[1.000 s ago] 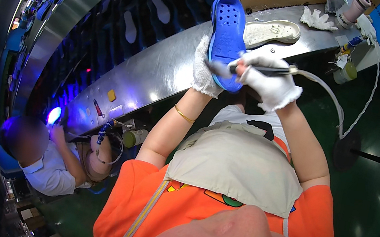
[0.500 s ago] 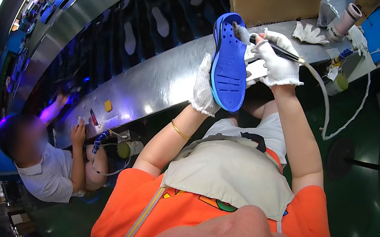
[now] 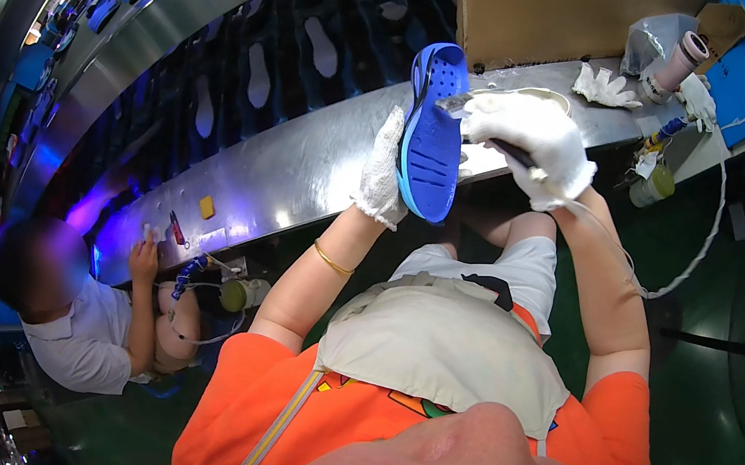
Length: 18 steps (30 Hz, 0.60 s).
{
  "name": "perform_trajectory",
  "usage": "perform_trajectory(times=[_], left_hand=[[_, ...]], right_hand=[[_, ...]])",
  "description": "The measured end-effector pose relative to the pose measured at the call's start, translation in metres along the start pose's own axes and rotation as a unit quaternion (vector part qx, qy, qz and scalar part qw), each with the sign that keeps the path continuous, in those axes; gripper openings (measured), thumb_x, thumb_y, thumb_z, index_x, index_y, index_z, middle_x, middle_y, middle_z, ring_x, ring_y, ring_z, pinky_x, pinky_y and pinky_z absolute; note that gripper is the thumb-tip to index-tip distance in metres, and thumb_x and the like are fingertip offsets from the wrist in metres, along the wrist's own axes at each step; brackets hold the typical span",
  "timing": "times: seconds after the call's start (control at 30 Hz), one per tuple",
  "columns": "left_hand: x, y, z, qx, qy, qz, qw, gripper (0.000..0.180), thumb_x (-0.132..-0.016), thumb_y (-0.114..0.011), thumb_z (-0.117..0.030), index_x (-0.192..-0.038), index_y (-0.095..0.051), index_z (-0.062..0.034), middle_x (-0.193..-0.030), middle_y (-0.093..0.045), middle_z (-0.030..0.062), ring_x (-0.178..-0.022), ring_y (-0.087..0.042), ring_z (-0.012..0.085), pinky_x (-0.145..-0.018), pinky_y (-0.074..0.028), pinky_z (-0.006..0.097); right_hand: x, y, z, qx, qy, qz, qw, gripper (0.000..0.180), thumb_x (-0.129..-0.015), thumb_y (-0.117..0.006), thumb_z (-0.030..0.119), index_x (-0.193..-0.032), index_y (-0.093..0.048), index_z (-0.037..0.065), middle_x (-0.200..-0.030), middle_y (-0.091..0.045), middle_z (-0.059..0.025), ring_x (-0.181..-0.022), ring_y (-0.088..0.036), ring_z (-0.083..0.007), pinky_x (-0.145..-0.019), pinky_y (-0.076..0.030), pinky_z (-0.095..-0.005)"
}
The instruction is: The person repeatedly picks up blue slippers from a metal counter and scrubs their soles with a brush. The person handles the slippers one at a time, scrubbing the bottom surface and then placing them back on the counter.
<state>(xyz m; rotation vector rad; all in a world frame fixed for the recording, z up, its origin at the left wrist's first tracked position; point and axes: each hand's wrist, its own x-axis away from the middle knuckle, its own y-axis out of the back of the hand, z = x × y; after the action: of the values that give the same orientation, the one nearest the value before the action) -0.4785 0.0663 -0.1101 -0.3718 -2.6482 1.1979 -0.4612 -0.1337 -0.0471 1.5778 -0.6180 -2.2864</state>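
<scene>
In the head view, the brush (image 3: 455,105) is lower now than half a second ago, just under the holes of the blue shoe sole (image 3: 429,158), which the left hand (image 3: 385,175) cups above the bench (image 3: 306,156) while the right hand (image 3: 530,141) pinches the brush. Brushing seems the step, and the next stroke needs a still sole. I can't see inside the box (image 3: 570,18).

Brush (image 3: 455,104) apparently on sole (image 3: 434,139)
</scene>
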Motion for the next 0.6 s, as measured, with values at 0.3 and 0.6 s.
perform_trajectory(times=[0.3, 0.6], left_hand=[[0.002, 0.014, -0.009, 0.009, -0.009, 0.032, 0.999, 0.063, -0.094, -0.026, -0.052, -0.131, -0.043, -0.0043, -0.119, -0.056, 0.0174, -0.104, -0.058, 0.0308, -0.094, -0.046, 0.042], [0.016, -0.013, 0.000, 0.148, 0.035, 0.191, 0.970, 0.074, -0.091, -0.025, -0.059, -0.132, -0.040, 0.0014, -0.122, -0.053, 0.0207, -0.108, -0.056, 0.0310, -0.095, -0.045, 0.042]], right_hand=[[0.025, -0.002, 0.019, -0.187, -0.158, 0.042, 0.969, 0.017, -0.070, -0.067, -0.002, -0.084, -0.064, 0.006, -0.086, -0.066, -0.0052, -0.079, -0.062, -0.0155, -0.072, -0.050, -0.0272], [0.026, -0.020, 0.009, -0.374, -0.500, -0.005, 0.781, 0.024, -0.076, -0.071, 0.018, -0.091, -0.066, -0.001, -0.085, -0.068, -0.0060, -0.078, -0.062, -0.0113, -0.071, -0.050, -0.0247]])
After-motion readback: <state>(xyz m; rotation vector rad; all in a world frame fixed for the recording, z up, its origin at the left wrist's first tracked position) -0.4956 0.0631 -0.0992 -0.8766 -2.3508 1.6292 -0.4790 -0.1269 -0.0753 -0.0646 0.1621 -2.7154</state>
